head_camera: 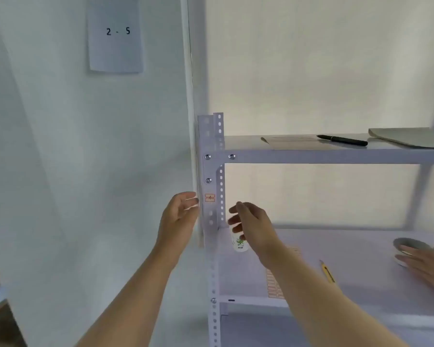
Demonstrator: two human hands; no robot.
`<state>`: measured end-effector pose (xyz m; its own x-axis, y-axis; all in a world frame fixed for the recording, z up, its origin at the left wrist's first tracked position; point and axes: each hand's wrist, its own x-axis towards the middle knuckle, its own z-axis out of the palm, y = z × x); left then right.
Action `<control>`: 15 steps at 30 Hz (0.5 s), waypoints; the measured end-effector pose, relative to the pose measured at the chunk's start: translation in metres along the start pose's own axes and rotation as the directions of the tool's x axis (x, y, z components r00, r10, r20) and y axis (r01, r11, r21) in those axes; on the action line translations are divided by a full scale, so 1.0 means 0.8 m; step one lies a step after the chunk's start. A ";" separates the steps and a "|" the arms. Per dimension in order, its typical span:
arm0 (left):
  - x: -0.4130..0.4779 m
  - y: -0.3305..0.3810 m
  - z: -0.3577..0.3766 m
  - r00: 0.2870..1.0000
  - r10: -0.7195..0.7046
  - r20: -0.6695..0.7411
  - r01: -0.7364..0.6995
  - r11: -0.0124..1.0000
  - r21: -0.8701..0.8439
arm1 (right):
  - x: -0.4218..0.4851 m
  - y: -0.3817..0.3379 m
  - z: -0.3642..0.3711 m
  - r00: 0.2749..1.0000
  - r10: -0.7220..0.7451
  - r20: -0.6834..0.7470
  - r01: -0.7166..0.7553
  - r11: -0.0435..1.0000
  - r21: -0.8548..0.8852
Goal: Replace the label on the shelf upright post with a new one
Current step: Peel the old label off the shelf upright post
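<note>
A white perforated upright post [212,221] stands at the left front corner of a metal shelf. A small red-framed label [210,197] marked "A" is stuck on its front face. My left hand [179,216] hovers just left of the post at label height, fingers spread, holding nothing. To the right of the post, a little below the label, my right hand [251,222] has its fingers loosely apart and is empty. A sheet of red-framed labels [274,284] lies on the lower shelf under my right forearm.
A small white bottle [239,242] stands on the lower shelf behind my right hand. A yellow pencil-like tool [327,271] lies there too. Another person's hand [429,264] rests on a tape roll [406,245] at far right. A black pen [343,140] and papers lie on the upper shelf.
</note>
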<state>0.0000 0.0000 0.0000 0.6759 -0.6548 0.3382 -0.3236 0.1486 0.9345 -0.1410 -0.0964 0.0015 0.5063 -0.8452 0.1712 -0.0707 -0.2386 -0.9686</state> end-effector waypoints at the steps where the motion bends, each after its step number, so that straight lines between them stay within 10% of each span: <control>1: 0.007 -0.001 0.001 1.000 0.004 0.019 -0.004 1.000 -0.028 | 0.005 -0.002 0.007 1.000 0.017 0.014 -0.018 0.996 0.086; 15: 0.071 -0.026 -0.015 0.946 -0.007 0.323 0.079 0.975 -0.209 | 0.029 -0.022 0.072 0.992 0.010 -0.123 0.036 0.930 0.366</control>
<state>0.0533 -0.0317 0.0014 0.4283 -0.8601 0.2771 -0.1238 0.2479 0.9608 -0.0783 -0.0844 0.0117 0.3959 -0.9000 0.1822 0.2667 -0.0772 -0.9607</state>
